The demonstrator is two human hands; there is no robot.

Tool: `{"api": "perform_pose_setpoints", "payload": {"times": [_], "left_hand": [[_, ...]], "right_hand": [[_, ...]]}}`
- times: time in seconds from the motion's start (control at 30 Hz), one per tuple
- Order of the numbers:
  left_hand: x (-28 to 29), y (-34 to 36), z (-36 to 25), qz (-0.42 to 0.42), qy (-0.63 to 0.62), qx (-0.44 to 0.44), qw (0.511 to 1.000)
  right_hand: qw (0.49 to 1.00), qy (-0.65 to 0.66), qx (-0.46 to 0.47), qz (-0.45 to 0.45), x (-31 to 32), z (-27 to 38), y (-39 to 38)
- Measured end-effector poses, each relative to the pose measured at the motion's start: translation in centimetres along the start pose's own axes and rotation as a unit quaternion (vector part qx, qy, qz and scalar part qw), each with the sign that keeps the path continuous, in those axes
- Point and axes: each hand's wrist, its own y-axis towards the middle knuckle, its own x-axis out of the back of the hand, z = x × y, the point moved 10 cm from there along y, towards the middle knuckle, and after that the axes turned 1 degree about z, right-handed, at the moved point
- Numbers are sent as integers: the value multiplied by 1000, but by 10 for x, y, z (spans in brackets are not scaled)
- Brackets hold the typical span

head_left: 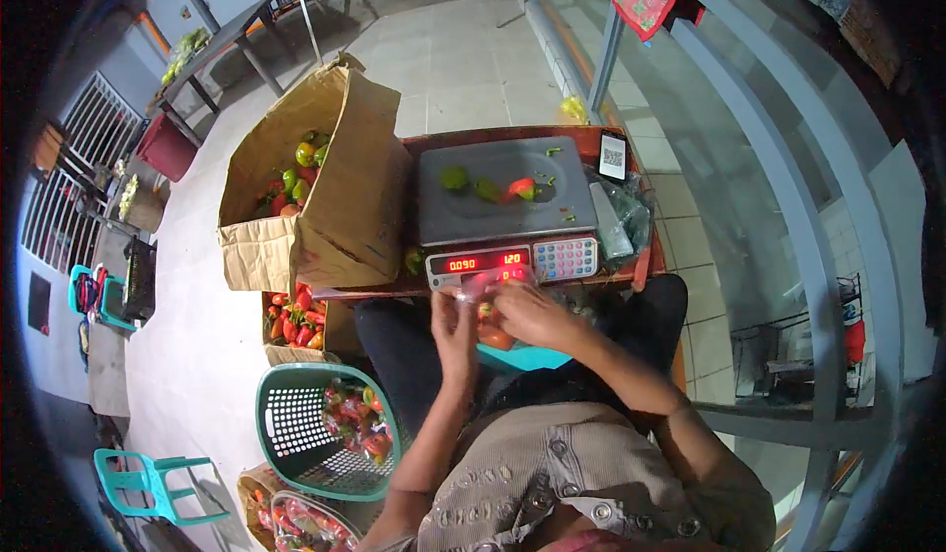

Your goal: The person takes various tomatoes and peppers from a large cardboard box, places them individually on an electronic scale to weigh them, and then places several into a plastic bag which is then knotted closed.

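Observation:
Both of my hands are in front of the digital scale (463,268), gripping the top of a clear plastic bag (481,284). My left hand (454,321) pinches one side of it. On the other side, my right hand (532,313) has its fingers closed around the gathered plastic. Red and orange peppers (495,337) show below my hands, seemingly inside the bag, above a turquoise surface (522,357) at my lap. On the scale's grey pan (463,212) lie a red-green pepper (522,189), green peppers (454,177) and small green scraps.
Left of the scale stands a tall cardboard box (350,187) of peppers, with another box (294,320) below. A green basket (281,409) holds bagged peppers. A code card (612,156) and plastic bags (631,207) lie right of the scale, beside a metal railing (788,227).

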Motion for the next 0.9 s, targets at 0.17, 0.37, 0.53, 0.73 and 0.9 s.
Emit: {"api": "perform_pose_setpoints", "payload": {"times": [0.17,0.37,0.53,0.73,0.9], "left_hand": [[24,11,8,-17,-32,25,999],[16,15,-8,10,-3,16,1000],[21,16,-8,-4,-8,29,1000],[12,13,-11,6,-2,41,999],[-2,21,-15,23,40,6,999]], "right_hand": [[987,-27,-67,-142,101,-14,42],[954,-240,-59,-171,81,-141,86],[961,-178,-101,-187,78,-179,100],[973,-97,-23,-208,63,-145,144],[963,-137,-138,-186,51,-193,141]]}}
